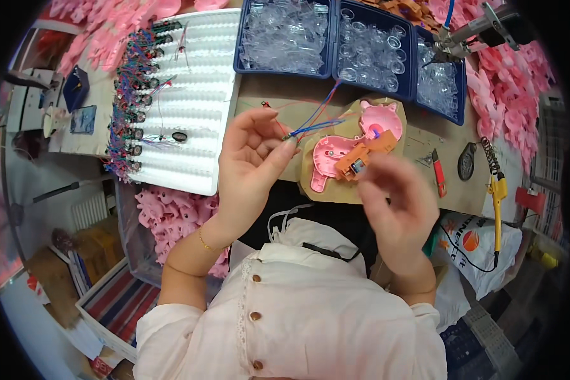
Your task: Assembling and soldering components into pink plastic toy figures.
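Note:
My left hand (253, 149) pinches a bundle of thin red and blue wires (316, 125) between thumb and fingertips, above the table. Right of it, a pink plastic animal-shaped shell half (328, 152) lies hollow side up in a tan block (307, 174). An orange plastic part (357, 159), with a small component set in it, lies across the shell. Close beside that orange part is my right hand (400, 199), its fingers curled but smeared by motion. Whether it holds anything does not show.
A white ridged tray (196, 95) with wired parts lies left. Blue bins (331, 69) of clear plastic pieces line the back. A red-handled tool (438, 174), a black oval piece (466, 161) and a hanging yellow tool (498, 202) are right. Pink parts (510, 95) are heaped beyond.

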Motion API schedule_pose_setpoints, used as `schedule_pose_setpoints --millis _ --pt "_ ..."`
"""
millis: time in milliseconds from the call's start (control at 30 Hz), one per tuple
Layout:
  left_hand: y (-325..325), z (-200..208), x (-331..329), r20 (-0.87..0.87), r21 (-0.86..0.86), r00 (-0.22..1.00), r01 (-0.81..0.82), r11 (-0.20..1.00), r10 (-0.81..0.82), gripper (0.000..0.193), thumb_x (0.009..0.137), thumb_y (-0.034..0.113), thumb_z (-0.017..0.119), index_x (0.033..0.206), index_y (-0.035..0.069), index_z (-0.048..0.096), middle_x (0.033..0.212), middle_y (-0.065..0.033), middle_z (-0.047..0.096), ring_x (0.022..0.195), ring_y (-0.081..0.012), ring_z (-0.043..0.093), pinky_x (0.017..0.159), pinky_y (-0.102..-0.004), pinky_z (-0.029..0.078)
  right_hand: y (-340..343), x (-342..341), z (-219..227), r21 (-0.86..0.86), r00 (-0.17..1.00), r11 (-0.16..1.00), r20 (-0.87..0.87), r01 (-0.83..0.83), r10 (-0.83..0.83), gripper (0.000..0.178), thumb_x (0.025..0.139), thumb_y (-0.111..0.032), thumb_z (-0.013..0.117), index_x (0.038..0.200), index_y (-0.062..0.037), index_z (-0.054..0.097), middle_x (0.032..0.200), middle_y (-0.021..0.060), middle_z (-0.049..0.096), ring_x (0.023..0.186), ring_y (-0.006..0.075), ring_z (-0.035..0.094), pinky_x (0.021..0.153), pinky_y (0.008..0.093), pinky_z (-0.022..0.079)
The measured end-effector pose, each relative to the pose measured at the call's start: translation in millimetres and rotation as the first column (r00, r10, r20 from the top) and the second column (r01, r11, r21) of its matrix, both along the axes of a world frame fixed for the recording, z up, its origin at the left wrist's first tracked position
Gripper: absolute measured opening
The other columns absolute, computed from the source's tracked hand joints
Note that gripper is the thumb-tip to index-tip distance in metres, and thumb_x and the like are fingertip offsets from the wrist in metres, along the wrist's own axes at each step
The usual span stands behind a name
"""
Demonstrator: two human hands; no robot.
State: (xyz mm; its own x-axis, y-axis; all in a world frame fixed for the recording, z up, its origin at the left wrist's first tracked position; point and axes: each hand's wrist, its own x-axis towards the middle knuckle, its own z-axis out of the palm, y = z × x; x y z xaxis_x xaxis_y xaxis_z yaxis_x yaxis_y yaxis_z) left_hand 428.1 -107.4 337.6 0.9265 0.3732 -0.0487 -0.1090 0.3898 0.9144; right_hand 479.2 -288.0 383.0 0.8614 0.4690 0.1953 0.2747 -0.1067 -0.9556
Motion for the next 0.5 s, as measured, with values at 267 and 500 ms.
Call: schedule_pose_setpoints --millis 267,500 --pt "-4 -5 2 0.040 0.431 0.998 -0.060 0.900 0.048 0.024 0.083 -0.002 0.060 0.107 0.000 0.057 0.100 -0.0079 0.056 0.087 -0.0128 0.058 0.075 -0.0257 0.049 45 33 -4 -0.041 0.945 0.995 -0.319 -0.090 0.072 0.022 0.079 0.000 0.065 0.100 0.0032 0.059 0.085 0.0044 0.059 0.068 0.0064 0.055 0.055 0.0183 0.043" --pt "10 9 9 0.099 0.846 0.993 -0.052 0.531 -0.060 0.020 0.070 0.002 0.071 0.089 0.005 0.065 0.091 -0.0102 0.062 0.082 -0.0248 0.060 0.071 -0.0291 0.048 22 28 25 -0.269 0.911 0.933 0.271 -0.238 0.310 0.017 0.078 -0.003 0.066 0.094 0.0029 0.062 0.085 0.0117 0.064 0.068 0.0167 0.061 0.061 0.0254 0.049"
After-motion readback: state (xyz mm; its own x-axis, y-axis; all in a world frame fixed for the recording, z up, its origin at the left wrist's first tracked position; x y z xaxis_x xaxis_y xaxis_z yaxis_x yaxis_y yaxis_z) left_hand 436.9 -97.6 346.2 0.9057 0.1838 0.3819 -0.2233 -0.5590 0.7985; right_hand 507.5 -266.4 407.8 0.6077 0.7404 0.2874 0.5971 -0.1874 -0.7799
